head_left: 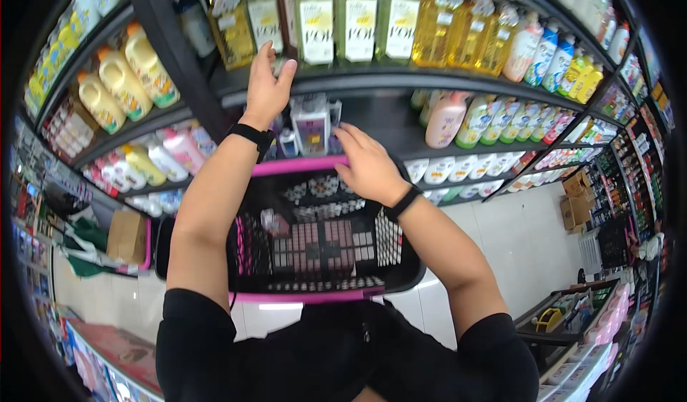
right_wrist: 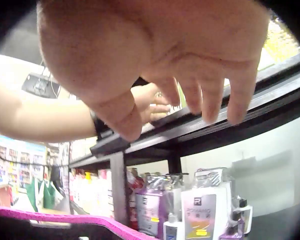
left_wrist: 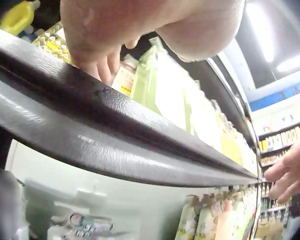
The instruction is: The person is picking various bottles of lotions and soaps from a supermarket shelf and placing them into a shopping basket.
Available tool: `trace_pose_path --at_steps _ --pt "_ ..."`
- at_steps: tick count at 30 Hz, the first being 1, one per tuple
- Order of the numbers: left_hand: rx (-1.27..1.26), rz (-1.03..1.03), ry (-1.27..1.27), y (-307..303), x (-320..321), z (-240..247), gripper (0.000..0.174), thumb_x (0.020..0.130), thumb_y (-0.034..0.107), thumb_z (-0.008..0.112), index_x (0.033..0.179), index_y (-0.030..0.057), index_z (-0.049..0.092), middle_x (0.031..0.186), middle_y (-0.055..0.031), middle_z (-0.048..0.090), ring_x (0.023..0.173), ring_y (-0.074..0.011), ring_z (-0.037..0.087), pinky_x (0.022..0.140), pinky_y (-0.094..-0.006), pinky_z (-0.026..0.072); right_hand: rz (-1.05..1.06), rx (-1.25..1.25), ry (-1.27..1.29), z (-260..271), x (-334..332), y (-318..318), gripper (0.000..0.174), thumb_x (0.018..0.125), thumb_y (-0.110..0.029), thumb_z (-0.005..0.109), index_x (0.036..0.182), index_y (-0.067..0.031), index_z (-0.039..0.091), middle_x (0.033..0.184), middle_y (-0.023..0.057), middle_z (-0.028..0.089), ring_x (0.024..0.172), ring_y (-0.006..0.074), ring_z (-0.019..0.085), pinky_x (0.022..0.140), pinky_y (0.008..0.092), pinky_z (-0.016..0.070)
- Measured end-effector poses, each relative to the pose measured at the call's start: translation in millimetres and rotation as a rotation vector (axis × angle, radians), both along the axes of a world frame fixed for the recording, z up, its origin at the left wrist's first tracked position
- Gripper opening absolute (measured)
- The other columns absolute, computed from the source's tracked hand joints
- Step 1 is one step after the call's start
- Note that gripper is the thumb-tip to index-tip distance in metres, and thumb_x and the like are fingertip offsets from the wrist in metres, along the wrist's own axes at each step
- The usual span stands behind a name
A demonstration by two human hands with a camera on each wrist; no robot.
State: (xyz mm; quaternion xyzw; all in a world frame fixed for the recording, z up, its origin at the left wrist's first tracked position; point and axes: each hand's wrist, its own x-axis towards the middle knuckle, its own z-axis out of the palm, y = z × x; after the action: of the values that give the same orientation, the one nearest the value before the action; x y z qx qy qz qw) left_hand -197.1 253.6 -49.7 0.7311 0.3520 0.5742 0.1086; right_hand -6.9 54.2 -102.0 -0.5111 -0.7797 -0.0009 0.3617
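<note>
My left hand is raised to the edge of the upper shelf, fingers extended and thumb apart, holding nothing. In the head view its fingertips overlap a green pump bottle with a white label. From the left wrist view, that hand reaches over the shelf edge beside green bottles. My right hand hovers over the far side of a black basket with a pink rim, fingers spread and empty. Below it in the right wrist view stand a white-and-grey bottle and a purple bottle.
Along the upper shelf stand green pump bottles and yellow bottles. The lower shelf carries a pink bottle and several green-white ones. Cream jugs fill the left shelf. A cardboard box stands at the left.
</note>
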Motion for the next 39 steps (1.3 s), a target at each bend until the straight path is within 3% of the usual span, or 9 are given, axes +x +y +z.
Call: trace_pose_path --at_steps 2,3,5,9,14,18,25,29,39 --pt "0.117 0.052 0.185 -46 -31 -29 0.054 0.094 0.018 0.068 0.14 -0.0028 0.048 0.133 -0.0208 0.056 0.119 -0.031 0.058 0.1 -0.0383 0.0478 0.23 -0.186 0.093 -27 17 -48 0.056 0.084 -0.013 0.071 0.134 0.0022 0.052 0.135 0.0228 0.055 0.12 0.0403 0.058 0.1 0.0436 0.0489" --pt "0.104 -0.006 0.222 -69 -42 -46 0.044 0.088 0.015 0.069 0.125 -0.0042 0.056 0.123 -0.0251 0.058 0.116 -0.044 0.056 0.102 -0.0463 0.0445 0.294 -0.322 0.099 -40 25 -70 0.051 0.084 -0.012 0.072 0.13 0.003 0.056 0.125 0.0228 0.061 0.116 0.0393 0.061 0.098 0.0416 0.0505" --pt "0.198 -0.017 0.581 -98 -72 -102 0.039 0.086 0.016 0.069 0.119 -0.0031 0.059 0.121 -0.0237 0.059 0.116 -0.0419 0.057 0.103 -0.0469 0.045 0.309 -0.59 0.385 -59 29 -114 0.041 0.09 -0.011 0.07 0.127 0.0034 0.059 0.113 0.0203 0.068 0.105 0.0335 0.068 0.093 0.0389 0.0538" --pt "-0.342 -0.225 0.77 -135 -130 -216 0.031 0.083 0.019 0.072 0.109 0.0037 0.066 0.118 -0.0192 0.059 0.111 -0.0409 0.059 0.098 -0.0463 0.0493 0.188 -0.629 0.473 -79 41 -192 0.038 0.091 -0.007 0.07 0.126 0.0014 0.061 0.117 0.0174 0.069 0.107 0.0294 0.069 0.093 0.0372 0.0543" --pt "-0.84 0.097 1.033 -125 -171 -313 0.056 0.079 0.032 0.076 0.122 0.0006 0.06 0.121 -0.0274 0.061 0.118 -0.0449 0.058 0.101 -0.0464 0.0496 -0.002 -0.567 0.447 -118 40 -233 0.029 0.088 -0.007 0.07 0.116 -0.0009 0.066 0.104 0.0144 0.072 0.098 0.0301 0.069 0.086 0.0377 0.055" --pt "-1.061 0.24 1.17 -121 -162 -310 0.086 0.075 0.038 0.084 0.144 0.0089 0.041 0.134 -0.0288 0.054 0.123 -0.0484 0.057 0.104 -0.0503 0.0498 -0.161 -0.384 0.233 -124 19 -227 0.019 0.082 -0.009 0.072 0.1 -0.0037 0.07 0.094 0.0113 0.072 0.09 0.032 0.068 0.079 0.0406 0.0547" --pt "-1.089 0.151 1.278 -96 -151 -347 0.065 0.084 0.017 0.072 0.142 0.0138 0.044 0.147 -0.0163 0.043 0.133 -0.0391 0.05 0.104 -0.0495 0.0499 -0.391 -0.293 0.063 -129 -6 -217 0.015 0.079 -0.01 0.073 0.093 -0.0059 0.07 0.087 0.0093 0.071 0.083 0.0316 0.068 0.074 0.0429 0.0543" --pt "-1.053 0.126 1.225 -101 -149 -335 0.063 0.085 0.009 0.07 0.142 0.01 0.044 0.145 -0.0203 0.042 0.129 -0.0422 0.053 0.103 -0.0484 0.0508 -0.477 -0.322 0.01 -129 -13 -219 0.014 0.079 -0.011 0.072 0.091 -0.006 0.07 0.087 0.0091 0.071 0.083 0.0321 0.068 0.074 0.0434 0.0541" --pt "-1.015 -0.007 1.337 -97 -156 -376 0.051 0.092 0.02 0.065 0.138 0.0035 0.051 0.139 -0.0248 0.05 0.123 -0.0406 0.061 0.101 -0.0467 0.0529 -0.509 -0.386 -0.001 -130 -18 -216 0.02 0.08 -0.012 0.072 0.098 -0.0052 0.07 0.089 0.0094 0.071 0.086 0.0314 0.068 0.078 0.0424 0.0541"
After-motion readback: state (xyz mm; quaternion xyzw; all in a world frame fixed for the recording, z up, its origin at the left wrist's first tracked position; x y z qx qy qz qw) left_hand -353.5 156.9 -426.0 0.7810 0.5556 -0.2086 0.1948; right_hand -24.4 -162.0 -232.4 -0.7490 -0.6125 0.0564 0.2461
